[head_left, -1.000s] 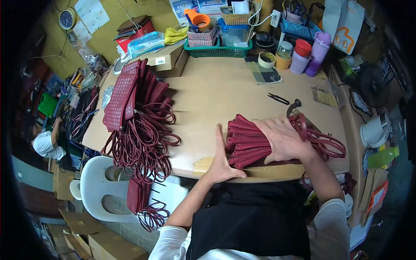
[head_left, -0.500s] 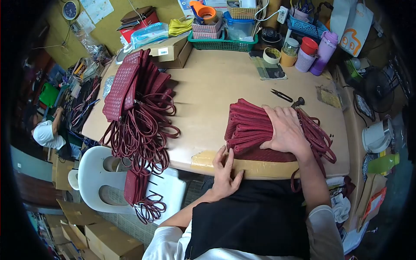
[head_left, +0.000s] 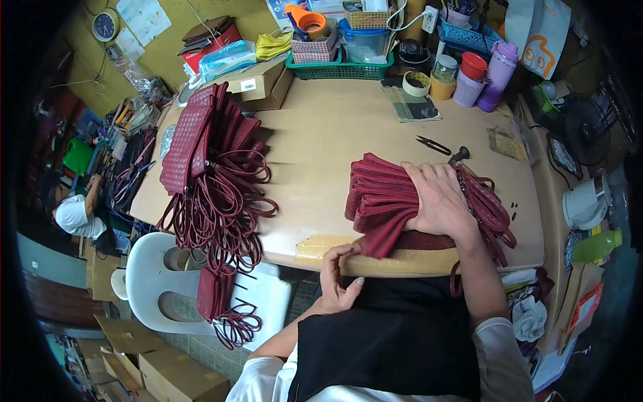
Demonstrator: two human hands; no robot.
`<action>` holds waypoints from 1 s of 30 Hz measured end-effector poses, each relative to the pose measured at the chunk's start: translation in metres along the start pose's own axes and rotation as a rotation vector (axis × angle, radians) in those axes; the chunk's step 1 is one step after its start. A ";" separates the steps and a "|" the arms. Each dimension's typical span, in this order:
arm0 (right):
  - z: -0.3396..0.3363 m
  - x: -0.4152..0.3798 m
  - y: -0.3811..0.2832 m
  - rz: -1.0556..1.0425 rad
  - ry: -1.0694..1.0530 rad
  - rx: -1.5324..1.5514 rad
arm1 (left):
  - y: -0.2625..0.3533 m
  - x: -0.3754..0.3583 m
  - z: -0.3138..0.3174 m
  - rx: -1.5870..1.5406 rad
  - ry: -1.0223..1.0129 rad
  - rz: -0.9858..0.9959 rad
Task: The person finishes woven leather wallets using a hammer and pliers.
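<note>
My right hand (head_left: pixel 439 199) is closed over the top of a stack of dark red woven pouches (head_left: pixel 380 189) near the front edge of the table. Its thumb lies on the near side, and the looped straps (head_left: pixel 483 208) spill out on the right. A corner of one pouch (head_left: pixel 387 237) is drawn out of the stack toward me. At that corner are the bent fingertips of my left hand (head_left: pixel 338 276), with its thumb held apart below. The corner seems caught by those fingers, though their exact grip is partly hidden. A thread snipper (head_left: pixel 434 145) lies behind the stack.
Another pile of dark red pouches (head_left: pixel 194 137) hangs its straps over the table's left edge. More pouches (head_left: pixel 213 293) lie on a white chair (head_left: pixel 151 275). Masking tape (head_left: pixel 416 84), a purple bottle (head_left: pixel 498 77) and a green basket (head_left: pixel 338 70) stand at the back. Another person (head_left: pixel 77 214) sits far left.
My left hand has drawn a pouch corner out from the stack, toward me and down over the table's front edge. My right hand stays on the stack. The view has shifted slightly.
</note>
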State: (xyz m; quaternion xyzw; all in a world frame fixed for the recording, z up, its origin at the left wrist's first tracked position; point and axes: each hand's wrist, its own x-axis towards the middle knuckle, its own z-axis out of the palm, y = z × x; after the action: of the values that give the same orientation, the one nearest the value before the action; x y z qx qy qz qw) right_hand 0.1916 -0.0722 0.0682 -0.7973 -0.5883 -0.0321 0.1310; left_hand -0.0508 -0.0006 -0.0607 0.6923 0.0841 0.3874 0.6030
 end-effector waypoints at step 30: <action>-0.009 -0.024 -0.021 -0.007 -0.001 -0.008 | 0.030 0.028 0.007 -0.407 0.000 -0.281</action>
State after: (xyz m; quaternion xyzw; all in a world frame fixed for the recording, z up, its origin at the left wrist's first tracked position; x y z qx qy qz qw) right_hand 0.1655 -0.0906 0.0757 -0.7958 -0.5909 -0.0346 0.1276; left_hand -0.0378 0.0020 -0.0211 0.5383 0.0996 0.3087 0.7778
